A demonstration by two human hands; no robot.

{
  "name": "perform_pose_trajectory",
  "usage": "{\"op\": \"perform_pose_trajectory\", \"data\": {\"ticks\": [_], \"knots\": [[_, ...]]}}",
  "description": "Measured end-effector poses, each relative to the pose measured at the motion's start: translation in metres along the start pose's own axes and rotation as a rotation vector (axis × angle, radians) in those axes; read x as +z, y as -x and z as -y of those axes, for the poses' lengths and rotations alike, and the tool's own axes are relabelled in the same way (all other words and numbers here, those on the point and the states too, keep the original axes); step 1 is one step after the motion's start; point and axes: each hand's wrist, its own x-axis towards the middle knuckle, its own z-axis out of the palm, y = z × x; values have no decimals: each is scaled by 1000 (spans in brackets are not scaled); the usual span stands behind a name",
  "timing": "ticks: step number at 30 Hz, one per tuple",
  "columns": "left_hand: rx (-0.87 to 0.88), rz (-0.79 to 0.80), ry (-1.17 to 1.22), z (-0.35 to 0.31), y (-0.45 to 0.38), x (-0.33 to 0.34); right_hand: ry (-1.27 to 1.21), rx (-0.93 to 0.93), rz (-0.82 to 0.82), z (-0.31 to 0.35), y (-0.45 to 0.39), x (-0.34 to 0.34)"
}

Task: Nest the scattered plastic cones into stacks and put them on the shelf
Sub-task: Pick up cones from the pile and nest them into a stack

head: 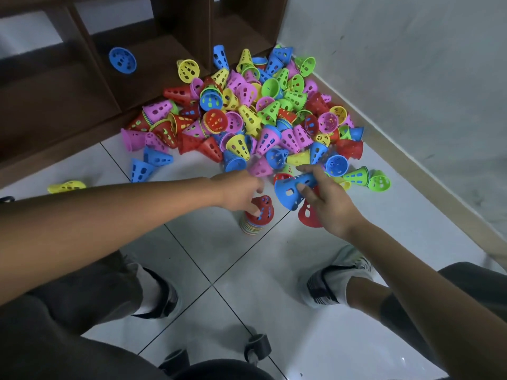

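A big heap of perforated plastic cones (247, 116) in pink, yellow, red, blue and green lies on the tiled floor against the dark wooden shelf (68, 100). A nested stack (256, 219) topped by a red cone stands on the floor in front of me. My left hand (238, 192) reaches over the stack's top, fingers toward a blurred pink cone (260, 167); whether it grips that cone is unclear. My right hand (326, 201) holds a blue cone (290, 189) on its side, with a red cone (308, 215) beneath the palm.
A blue cone (122, 60) and a yellow cone (188, 70) lie inside the lowest shelf compartments. A stray yellow cone (67, 186) lies at the left. The wall skirting (428, 171) bounds the heap on the right. My feet (337, 278) and chair castors (256, 346) are below.
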Motion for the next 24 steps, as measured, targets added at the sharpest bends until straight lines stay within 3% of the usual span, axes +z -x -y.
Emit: {"op": "perform_pose_trajectory", "data": {"ticks": [4,18,20,24], "knots": [[-42,32,1,19,4,-4,86,-71,55,4,-4,17],[-149,93,-124,60,19,-10,282,-30,155,10,-20,36],[-152,98,-133,61,19,-10,246,7,103,12,-23,32],[-159,109,-152,62,19,-10,-80,208,17,17,-30,31]]}}
